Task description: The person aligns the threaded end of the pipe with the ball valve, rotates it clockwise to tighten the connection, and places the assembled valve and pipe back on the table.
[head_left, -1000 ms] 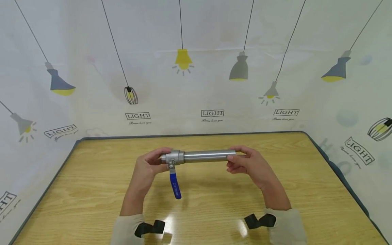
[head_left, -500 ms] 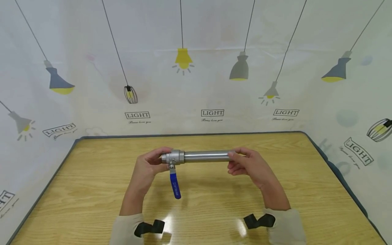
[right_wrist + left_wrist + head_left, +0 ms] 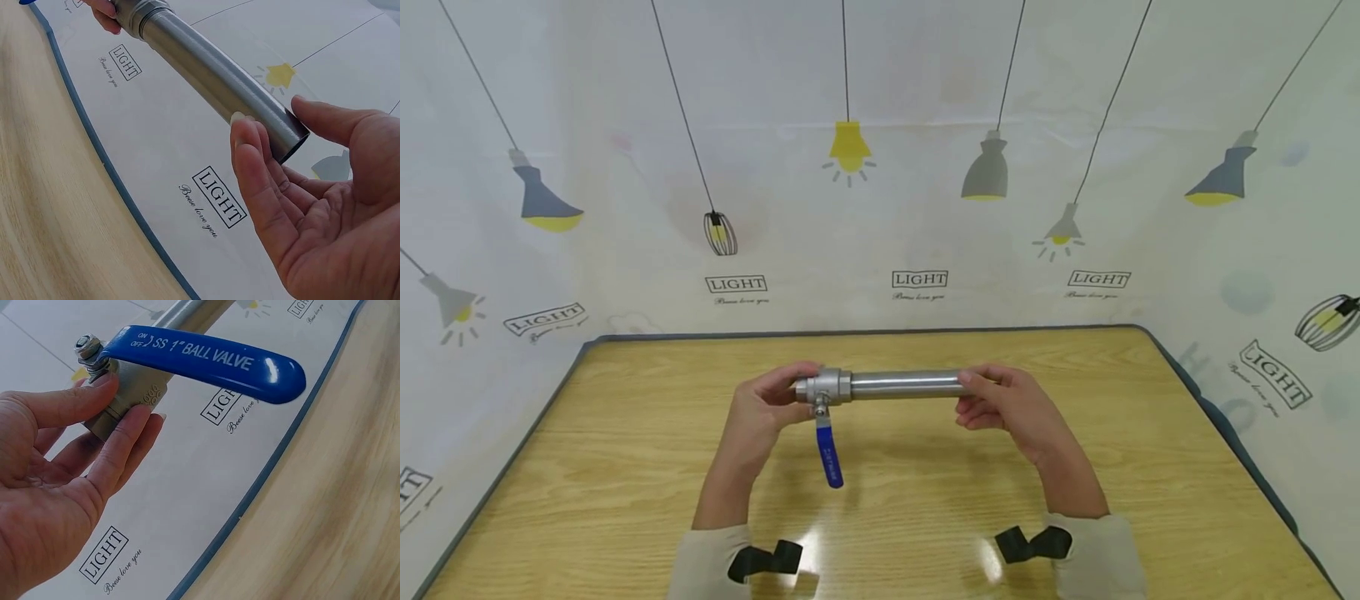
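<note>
A steel ball valve (image 3: 829, 386) with a blue lever handle (image 3: 212, 359) is joined to a straight metal pipe (image 3: 906, 383). Together they are held level above the table. My left hand (image 3: 762, 412) grips the valve body at its left end, thumb and fingers on opposite sides. The lever hangs down toward me and reads "SS 1" BALL VALVE" in the left wrist view. At the pipe's other end, my right hand (image 3: 1011, 408) pinches the tube between thumb and fingers. The pipe's open end (image 3: 295, 149) shows in the right wrist view.
Below the hands lies a wood-grain table (image 3: 910, 500) with a dark edge strip (image 3: 880, 332). A pale sheet printed with lamps (image 3: 880, 208) and "LIGHT" labels rises behind and at both sides. Black straps (image 3: 1037, 543) sit at both sleeves.
My right thumb and fingers have shifted slightly inward along the pipe, covering its right end in the head view. The left hand, valve and lever stay almost still.
</note>
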Motion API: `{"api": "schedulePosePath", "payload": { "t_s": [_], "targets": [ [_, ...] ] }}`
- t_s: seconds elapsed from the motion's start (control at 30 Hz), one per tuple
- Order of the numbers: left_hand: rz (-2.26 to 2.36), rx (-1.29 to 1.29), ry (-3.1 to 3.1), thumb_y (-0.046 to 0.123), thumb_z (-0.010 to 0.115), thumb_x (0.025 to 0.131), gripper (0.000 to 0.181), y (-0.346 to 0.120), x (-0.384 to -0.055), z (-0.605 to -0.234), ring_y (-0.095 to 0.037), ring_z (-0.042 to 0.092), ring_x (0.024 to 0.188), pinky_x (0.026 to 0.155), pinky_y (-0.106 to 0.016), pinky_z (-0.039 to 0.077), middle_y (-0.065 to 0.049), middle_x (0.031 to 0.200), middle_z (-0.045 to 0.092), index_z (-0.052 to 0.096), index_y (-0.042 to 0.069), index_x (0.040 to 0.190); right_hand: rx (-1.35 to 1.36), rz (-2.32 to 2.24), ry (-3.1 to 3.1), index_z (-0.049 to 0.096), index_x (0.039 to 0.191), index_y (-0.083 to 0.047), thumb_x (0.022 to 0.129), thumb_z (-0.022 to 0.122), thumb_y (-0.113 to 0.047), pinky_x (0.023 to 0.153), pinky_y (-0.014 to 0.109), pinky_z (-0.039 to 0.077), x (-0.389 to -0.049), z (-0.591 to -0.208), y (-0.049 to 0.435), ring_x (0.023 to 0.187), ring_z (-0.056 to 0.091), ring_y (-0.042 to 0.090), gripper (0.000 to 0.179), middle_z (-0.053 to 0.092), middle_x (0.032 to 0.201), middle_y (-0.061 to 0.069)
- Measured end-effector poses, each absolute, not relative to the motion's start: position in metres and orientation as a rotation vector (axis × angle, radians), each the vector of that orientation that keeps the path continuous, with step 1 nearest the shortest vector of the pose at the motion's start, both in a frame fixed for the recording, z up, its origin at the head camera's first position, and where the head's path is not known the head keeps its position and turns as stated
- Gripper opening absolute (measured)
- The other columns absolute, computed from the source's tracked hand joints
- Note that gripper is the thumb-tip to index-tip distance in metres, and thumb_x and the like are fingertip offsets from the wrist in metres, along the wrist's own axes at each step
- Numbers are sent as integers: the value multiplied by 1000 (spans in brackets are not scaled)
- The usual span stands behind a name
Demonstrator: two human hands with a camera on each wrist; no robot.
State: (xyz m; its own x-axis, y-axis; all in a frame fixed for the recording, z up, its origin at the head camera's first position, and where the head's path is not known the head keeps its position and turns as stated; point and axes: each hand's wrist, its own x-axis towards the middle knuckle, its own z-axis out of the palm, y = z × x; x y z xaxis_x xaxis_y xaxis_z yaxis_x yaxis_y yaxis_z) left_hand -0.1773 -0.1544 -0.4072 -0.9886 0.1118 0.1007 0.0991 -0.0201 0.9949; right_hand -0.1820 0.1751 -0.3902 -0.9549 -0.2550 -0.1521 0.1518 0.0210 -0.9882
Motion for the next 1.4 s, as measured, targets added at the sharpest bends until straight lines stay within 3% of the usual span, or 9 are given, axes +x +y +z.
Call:
{"api": "schedulePosePath", "payload": {
  "t_s": [0.27,0.53,1.07,1.4],
  "targets": [
    [2229,231,2185,-15,67,76,44,-156,-177,-407,-25,63,109,82,-37,58,-10,123,65,66,-1,118,-168,-1983,2013,49,132,2,95,63,-25,71,33,60,-181,-389,177,72,68,16,47,68,81,4],
    [2219,243,2192,-14,68,77,44,-155,-179,-409,-27,62,110,83,-37,58,-12,123,64,66,0,118,-212,-1970,2010,48,131,4,96,62,-20,72,33,60,-181,-390,179,74,68,16,45,68,83,5],
    [2215,218,2198,-14,68,77,44,-155,-177,-406,-26,62,111,84,-37,58,-10,123,65,65,-1,118,-168,-1983,1984,54,118,1,97,60,-29,68,30,60,-180,-390,177,66,66,13,37,65,77,3],
    [2207,240,2204,-13,69,77,43,-154,-178,-407,-26,63,109,85,-37,57,-11,122,65,66,0,118,-141,-1958,2024,56,115,3,97,59,-34,65,30,59,-180,-391,177,63,64,13,41,64,75,4]
  ]
}}
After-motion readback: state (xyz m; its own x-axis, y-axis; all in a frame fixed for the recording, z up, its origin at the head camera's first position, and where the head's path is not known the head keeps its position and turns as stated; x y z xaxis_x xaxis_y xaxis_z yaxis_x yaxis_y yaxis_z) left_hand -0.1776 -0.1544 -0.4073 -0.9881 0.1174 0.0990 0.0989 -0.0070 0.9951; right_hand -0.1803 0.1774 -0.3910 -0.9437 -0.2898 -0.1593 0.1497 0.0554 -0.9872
